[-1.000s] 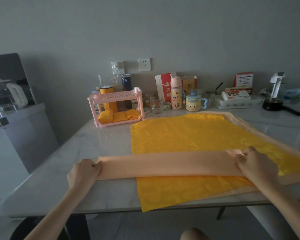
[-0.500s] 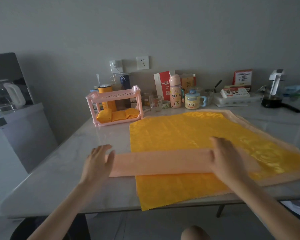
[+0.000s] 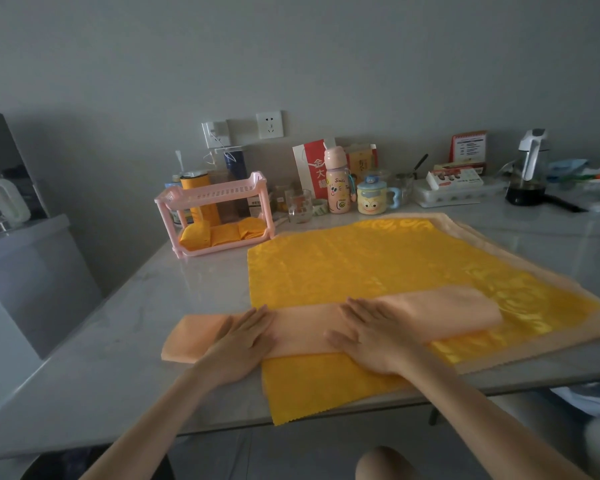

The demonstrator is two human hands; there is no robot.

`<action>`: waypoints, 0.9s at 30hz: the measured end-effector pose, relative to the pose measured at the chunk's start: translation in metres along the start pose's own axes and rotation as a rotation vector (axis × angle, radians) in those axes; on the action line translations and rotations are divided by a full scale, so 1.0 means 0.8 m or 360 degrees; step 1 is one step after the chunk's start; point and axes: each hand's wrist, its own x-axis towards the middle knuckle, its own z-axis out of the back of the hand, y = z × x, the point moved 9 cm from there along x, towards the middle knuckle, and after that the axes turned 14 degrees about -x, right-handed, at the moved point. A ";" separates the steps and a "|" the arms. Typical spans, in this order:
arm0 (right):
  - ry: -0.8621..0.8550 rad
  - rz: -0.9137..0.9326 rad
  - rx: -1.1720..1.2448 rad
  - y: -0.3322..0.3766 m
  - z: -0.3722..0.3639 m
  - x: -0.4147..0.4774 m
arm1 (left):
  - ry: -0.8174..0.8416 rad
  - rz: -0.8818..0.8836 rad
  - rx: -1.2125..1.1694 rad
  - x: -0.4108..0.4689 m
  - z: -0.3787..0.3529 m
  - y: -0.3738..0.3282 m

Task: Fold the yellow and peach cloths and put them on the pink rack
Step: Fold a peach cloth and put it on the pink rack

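Presses the left fingers (image 3: pixel 253 318), straight and close together, flat onto the folded peach cloth (image 3: pixel 305 327). Presses the right fingers (image 3: pixel 359 308) down on it likewise, straight and a little fanned, thumb out to the side. Lays the left hand (image 3: pixel 241 344) and the right hand (image 3: pixel 376 337) palm down, near each other about the middle of the strip, a bare stretch of peach between them, forearms reaching in from the near edge.

Pins the peach cloth as a long narrow band running left to right: left end out on the bare table (image 3: pixel 118 341), the rest across the near part of the yellow cloth (image 3: pixel 378 265), right end short of that cloth's right edge. Shows the yellow cloth spread flat and unfolded, its near left corner reaching the table's front edge, on top of a larger peach sheet (image 3: pixel 551 337) peeking out along the far and right sides.

Places the pink rack (image 3: pixel 215 194) well apart from both hands, at the far left of the table, just beside the yellow cloth's far left corner, with folded yellow pieces (image 3: pixel 222 233) side by side on its lower shelf.

Behind, along the wall: a clear glass (image 3: pixel 300 206), a pink bottle (image 3: pixel 336 181), a mug with a cartoon face (image 3: pixel 371 202), a red and white bag (image 3: pixel 310 168), a jug with a white lid (image 3: pixel 530 161) at the far right, wall sockets (image 3: pixel 269 124) above.
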 end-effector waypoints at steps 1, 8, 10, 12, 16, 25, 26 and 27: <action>0.0005 -0.0020 -0.0008 -0.010 -0.002 -0.002 | -0.0007 0.0024 0.0011 -0.005 0.003 0.009; 0.0028 -0.0204 0.0002 -0.089 -0.011 -0.026 | -0.0072 0.0252 0.0122 -0.030 0.026 0.057; 0.0033 -0.0272 -0.0008 -0.113 -0.013 -0.036 | -0.0104 0.0285 0.0123 -0.034 0.030 0.071; 0.0024 -0.0333 -0.0025 -0.133 -0.011 -0.048 | -0.0108 0.0333 0.0090 -0.038 0.034 0.087; 0.0060 -0.0432 0.0048 -0.153 -0.006 -0.067 | -0.0157 0.0405 0.0026 -0.043 0.045 0.098; -0.0370 -0.0056 0.0175 -0.093 0.038 -0.083 | -0.0530 -0.0263 -0.0079 -0.071 0.059 -0.008; -0.0298 -0.0007 0.0178 -0.087 0.032 -0.082 | -0.0452 -0.0222 -0.0038 -0.066 0.052 -0.008; -0.0250 0.0017 0.0174 -0.084 0.027 -0.080 | -0.0393 -0.0187 0.0015 -0.062 0.047 -0.006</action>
